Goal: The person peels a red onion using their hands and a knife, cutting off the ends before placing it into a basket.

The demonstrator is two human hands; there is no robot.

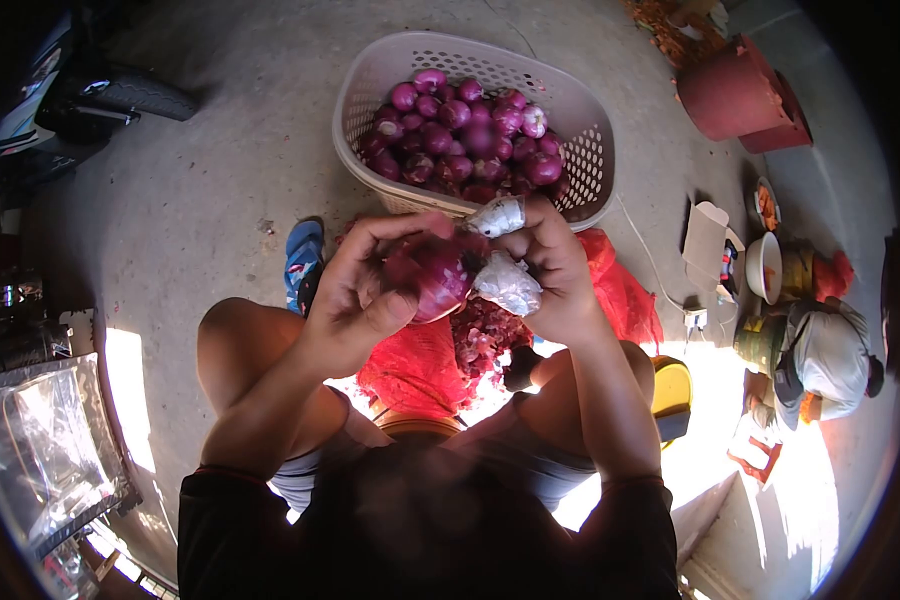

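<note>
My left hand is closed round a red onion, its thumb along the near side. Close against the onion's right side is my right hand, fingers bent inward. A white-silver wrapping covers its thumb tip, and a similar one is on a finger. Dark onion skin shows between the wrapped tips; whether they grip anything else is hidden. Just beyond both hands stands a pale plastic basket with many red onions. Below them, loose onion skins lie beside a red mesh bag.
A blue slipper lies left of the basket. A motorbike wheel is at upper left. To the right are a red bucket, a white bowl, an open cardboard box and a cable on the floor.
</note>
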